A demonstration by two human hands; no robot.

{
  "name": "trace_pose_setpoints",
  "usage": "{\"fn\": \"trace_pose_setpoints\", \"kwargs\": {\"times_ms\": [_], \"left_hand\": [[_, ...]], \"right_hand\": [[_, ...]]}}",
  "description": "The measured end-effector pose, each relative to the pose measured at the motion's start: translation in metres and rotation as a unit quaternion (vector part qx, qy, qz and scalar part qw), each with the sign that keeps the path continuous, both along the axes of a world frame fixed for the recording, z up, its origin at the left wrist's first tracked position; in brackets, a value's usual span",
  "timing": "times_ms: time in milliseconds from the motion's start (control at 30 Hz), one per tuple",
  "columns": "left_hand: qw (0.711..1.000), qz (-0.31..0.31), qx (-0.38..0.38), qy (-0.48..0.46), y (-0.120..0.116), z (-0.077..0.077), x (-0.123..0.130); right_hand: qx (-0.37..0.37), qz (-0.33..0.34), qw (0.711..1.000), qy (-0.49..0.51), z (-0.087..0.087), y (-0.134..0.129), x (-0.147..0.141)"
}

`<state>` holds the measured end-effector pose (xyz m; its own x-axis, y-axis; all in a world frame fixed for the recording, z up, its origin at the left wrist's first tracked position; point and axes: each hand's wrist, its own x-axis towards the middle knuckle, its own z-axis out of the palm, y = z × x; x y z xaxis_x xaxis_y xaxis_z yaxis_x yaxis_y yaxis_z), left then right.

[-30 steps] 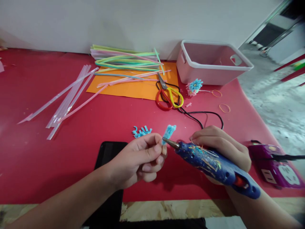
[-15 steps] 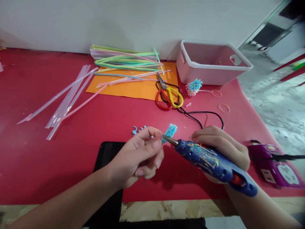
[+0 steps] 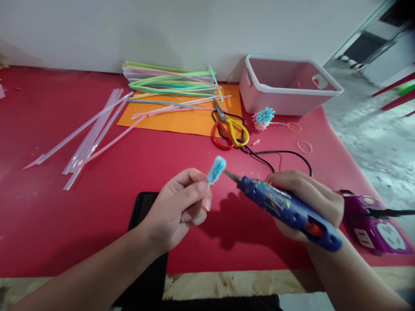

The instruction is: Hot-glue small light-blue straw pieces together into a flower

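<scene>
Between thumb and fingertips, my left hand (image 3: pixel 183 203) pinches a small fuzzy blue piece of pipe cleaner (image 3: pixel 216 169), held up above the red table. My right hand (image 3: pixel 306 201) is wrapped round a blue hot glue gun (image 3: pixel 275 203) spattered with dried glue. The gun's metal nozzle (image 3: pixel 231 175) points left and sits just right of the fuzzy piece; a narrow gap seems to show between them. Under my left forearm lies a black phone-like slab (image 3: pixel 147 276), partly covered.
Scissors (image 3: pixel 230 129) and several pipe cleaners (image 3: pixel 171 82) lie on an orange sheet (image 3: pixel 155 121). Clear plastic sleeves (image 3: pixel 94 134) rest at left. A pink bin (image 3: pixel 279 97), a blue and pink flower (image 3: pixel 264 117), a black cord (image 3: pixel 275 152) and a purple power strip (image 3: pixel 372 226) are at right.
My left hand has moved the blue piece up and left, away from the nozzle. The glue gun has risen slightly. Small blue bits on the table are now hidden behind my left hand.
</scene>
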<state>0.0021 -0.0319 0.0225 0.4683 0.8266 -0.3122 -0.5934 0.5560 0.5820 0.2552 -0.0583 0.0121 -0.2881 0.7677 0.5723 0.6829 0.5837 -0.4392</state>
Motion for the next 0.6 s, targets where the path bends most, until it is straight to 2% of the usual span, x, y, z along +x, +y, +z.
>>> {"fn": "trace_pose_setpoints", "kwargs": {"times_ms": [67,133,300,367,467,533,600], "left_hand": [[0.999,0.039,0.004,0.007,0.002,0.000,0.000],[0.998,0.065,0.005,0.012,0.004,0.000,-0.001],[0.997,0.072,0.019,0.030,0.006,-0.001,0.000],[0.997,0.070,0.029,0.034,0.006,0.000,0.000],[0.996,0.077,0.028,0.035,0.007,0.001,0.000],[0.995,0.085,0.023,0.044,0.007,0.002,0.000],[0.994,0.090,0.012,0.055,0.006,0.002,0.000]], "right_hand": [[-0.022,-0.041,0.997,-0.059,0.000,0.004,0.005],[-0.056,-0.045,0.990,-0.124,-0.003,0.010,0.010],[-0.137,-0.039,0.966,-0.218,-0.013,0.019,0.024],[-0.139,-0.052,0.959,-0.242,-0.012,0.019,0.026],[-0.101,-0.079,0.959,-0.253,0.000,0.018,0.016],[-0.073,-0.042,0.969,-0.233,0.010,0.019,-0.002],[-0.068,0.037,0.967,-0.241,0.016,0.021,-0.023]]}}
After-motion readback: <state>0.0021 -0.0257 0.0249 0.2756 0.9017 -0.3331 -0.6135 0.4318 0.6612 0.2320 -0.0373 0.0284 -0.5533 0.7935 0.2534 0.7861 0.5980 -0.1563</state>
